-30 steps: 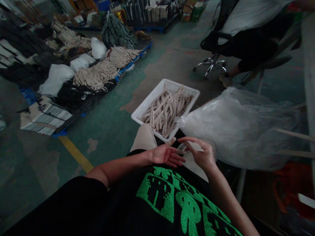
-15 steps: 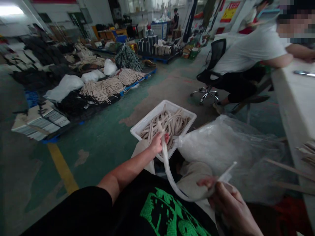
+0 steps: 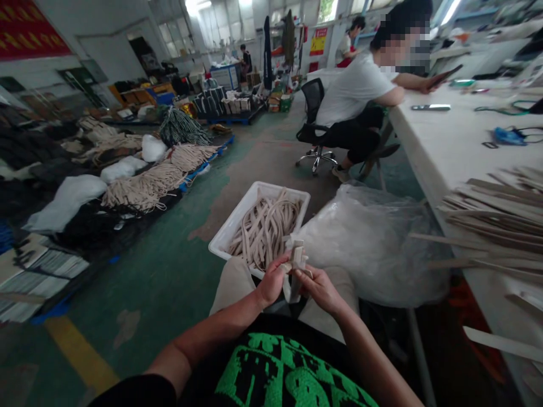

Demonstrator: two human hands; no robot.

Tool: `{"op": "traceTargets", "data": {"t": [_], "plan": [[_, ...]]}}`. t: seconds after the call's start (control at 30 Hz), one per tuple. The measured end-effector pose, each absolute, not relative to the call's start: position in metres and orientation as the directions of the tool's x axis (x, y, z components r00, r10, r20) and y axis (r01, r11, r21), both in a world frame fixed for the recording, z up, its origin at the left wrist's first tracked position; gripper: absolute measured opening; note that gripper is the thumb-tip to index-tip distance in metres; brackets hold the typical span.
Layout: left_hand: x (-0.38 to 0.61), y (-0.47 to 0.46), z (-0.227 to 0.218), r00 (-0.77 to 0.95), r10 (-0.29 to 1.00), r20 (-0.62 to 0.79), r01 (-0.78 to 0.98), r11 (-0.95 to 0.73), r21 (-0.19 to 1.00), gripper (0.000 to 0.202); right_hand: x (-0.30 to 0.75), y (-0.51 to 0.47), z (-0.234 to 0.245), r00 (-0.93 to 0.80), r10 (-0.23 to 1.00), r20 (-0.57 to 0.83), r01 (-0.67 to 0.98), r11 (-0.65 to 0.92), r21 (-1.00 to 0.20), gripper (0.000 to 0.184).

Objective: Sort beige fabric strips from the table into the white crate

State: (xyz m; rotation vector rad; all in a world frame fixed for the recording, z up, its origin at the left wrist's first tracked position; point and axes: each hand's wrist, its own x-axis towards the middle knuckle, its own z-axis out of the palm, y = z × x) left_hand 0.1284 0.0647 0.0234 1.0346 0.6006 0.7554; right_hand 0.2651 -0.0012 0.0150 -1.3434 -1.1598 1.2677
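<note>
My left hand [image 3: 274, 281] and my right hand [image 3: 319, 287] meet above my lap, both closed on a pale fabric strap [image 3: 292, 288]. Short ends of the strap stick up between my fingers, and a loop hangs down below them. Exactly how the ends lie against each other I cannot make out. Just beyond my hands, a white plastic bin [image 3: 220, 236] stands on the floor. Beige straps [image 3: 265, 229] lie heaped and tangled inside it.
A clear plastic bag [image 3: 365, 243] bulges beside my right knee. On the right, a white table [image 3: 418, 135] carries stacked beige strips [image 3: 500, 209], some jutting over its edge. A seated person [image 3: 356, 90] leans on that table. Strap bundles [image 3: 148, 181] lie on pallets at left.
My right hand has come up and left to meet my left hand, folding the long strap into a short loop. The view has swung right, showing more of the table.
</note>
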Motion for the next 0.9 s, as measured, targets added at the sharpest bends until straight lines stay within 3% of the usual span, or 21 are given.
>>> {"op": "traceTargets", "data": {"t": [0.1,0.27,0.43,0.57,0.67,0.77,0.9], "plan": [[0.122,0.065,0.036,0.644,0.763,-0.058,-0.196,0.238,0.951,0.041,0.266,-0.006,0.018,0.020,0.994,-0.112,0.104,-0.113,-0.988,0.060],[0.114,0.076,0.053,0.591,0.801,-0.094,-0.066,0.165,0.984,0.042,0.260,-0.008,0.016,0.019,0.998,-0.051,0.367,-0.055,-0.929,0.045],[0.111,0.091,0.056,0.518,0.838,-0.173,-0.152,0.289,0.945,0.045,0.247,-0.008,0.003,-0.054,0.999,-0.005,0.401,0.017,-0.916,0.045],[0.109,0.103,0.066,0.451,0.888,-0.094,-0.214,0.210,0.954,0.043,0.241,-0.009,-0.015,-0.098,0.994,0.039,0.485,0.082,-0.871,0.044],[0.105,0.111,0.072,0.412,0.910,-0.044,-0.225,0.148,0.963,0.043,0.236,-0.011,-0.028,-0.107,0.994,-0.006,0.549,0.055,-0.834,0.050],[0.096,0.122,0.074,0.380,0.925,-0.004,-0.196,0.085,0.977,0.044,0.234,-0.019,-0.039,-0.106,0.991,-0.081,0.484,-0.020,-0.875,0.052],[0.085,0.147,0.072,0.538,0.839,0.075,0.125,-0.167,0.978,0.033,0.252,-0.040,-0.054,0.119,0.983,-0.138,0.280,-0.167,-0.945,0.049]]}}
